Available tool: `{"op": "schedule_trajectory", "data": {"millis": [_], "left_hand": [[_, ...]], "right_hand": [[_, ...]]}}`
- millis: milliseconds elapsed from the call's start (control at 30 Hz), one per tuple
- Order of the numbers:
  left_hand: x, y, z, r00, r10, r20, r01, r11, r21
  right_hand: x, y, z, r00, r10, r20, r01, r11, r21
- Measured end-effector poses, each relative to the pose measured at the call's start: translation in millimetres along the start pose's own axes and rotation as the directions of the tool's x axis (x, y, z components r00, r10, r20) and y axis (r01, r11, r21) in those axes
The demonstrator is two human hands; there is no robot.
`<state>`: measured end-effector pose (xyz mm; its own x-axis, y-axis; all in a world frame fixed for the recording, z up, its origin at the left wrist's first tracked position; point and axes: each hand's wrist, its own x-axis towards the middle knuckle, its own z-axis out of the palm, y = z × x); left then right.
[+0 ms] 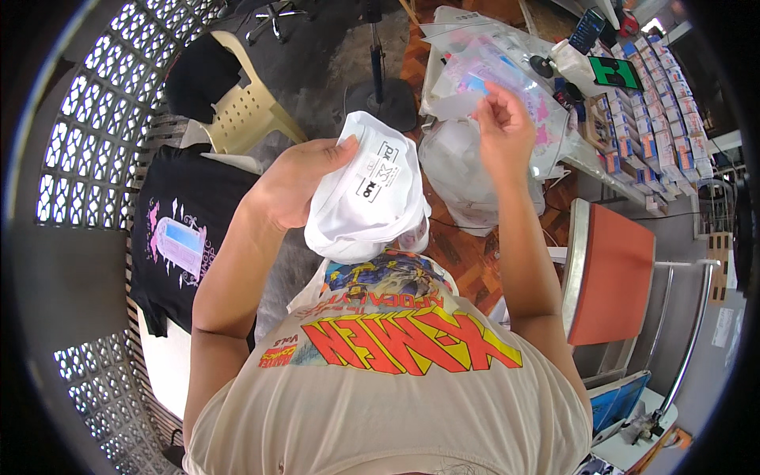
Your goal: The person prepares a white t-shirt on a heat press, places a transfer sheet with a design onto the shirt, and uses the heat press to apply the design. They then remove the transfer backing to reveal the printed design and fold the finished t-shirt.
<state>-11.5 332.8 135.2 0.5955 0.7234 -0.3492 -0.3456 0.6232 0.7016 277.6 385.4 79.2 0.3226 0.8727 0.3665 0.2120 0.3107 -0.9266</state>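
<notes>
My left hand (pixel 297 178) is closed on a white folded shirt (pixel 360 218), thumb on top near its upper edge. Black print shows on the fabric facing up. My right hand (pixel 507 131), raised to the right of the shirt, pinches a small pale translucent sheet (pixel 456 106) between thumb and fingers. Behind that hand, clear film sheets with pink, purple and blue designs (pixel 495 65) lie on a table. A whitish plastic bag (pixel 457 170) hangs or stands below the sheet, between the shirt and the table.
On the left, a black shirt with a purple print (pixel 176 237) is draped near a cream plastic chair (pixel 241 119). A black stand base (pixel 381 103) is ahead. An orange-red padded chair (pixel 611 273) and racks of small boxes (pixel 661 119) are at right.
</notes>
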Motion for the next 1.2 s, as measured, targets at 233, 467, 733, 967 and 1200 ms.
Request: {"op": "schedule_trajectory", "data": {"millis": [233, 467, 733, 967, 1200], "left_hand": [[47.9, -45.5, 4.2, 0.955, 0.216, -0.204, 0.012, 0.659, 0.752], [48.5, -97.0, -0.8, 0.994, -0.102, -0.047, 0.095, 0.533, 0.841], [59.6, -102.2, 47.8, 0.982, -0.177, 0.063, -0.007, 0.300, 0.954], [59.4, -84.6, 31.5, 0.930, -0.353, 0.105, -0.025, 0.224, 0.974], [78.3, -71.8, -92.1, 0.995, 0.053, 0.086, -0.063, -0.338, 0.939]], "right_hand": [[-183.3, 312.2, -152.9, 0.778, 0.625, 0.063, -0.227, 0.373, -0.900], [-277.0, 336.9, -179.1, 0.521, 0.839, 0.156, -0.545, 0.467, -0.696], [-122.8, 288.4, -117.0, 0.707, 0.703, -0.072, -0.695, 0.673, -0.253], [-164.7, 147.0, -36.2, 0.427, 0.288, 0.857, 0.245, 0.876, -0.416], [-166.4, 98.2, -96.4, 0.799, 0.529, 0.287, -0.503, 0.849, -0.164]]}}
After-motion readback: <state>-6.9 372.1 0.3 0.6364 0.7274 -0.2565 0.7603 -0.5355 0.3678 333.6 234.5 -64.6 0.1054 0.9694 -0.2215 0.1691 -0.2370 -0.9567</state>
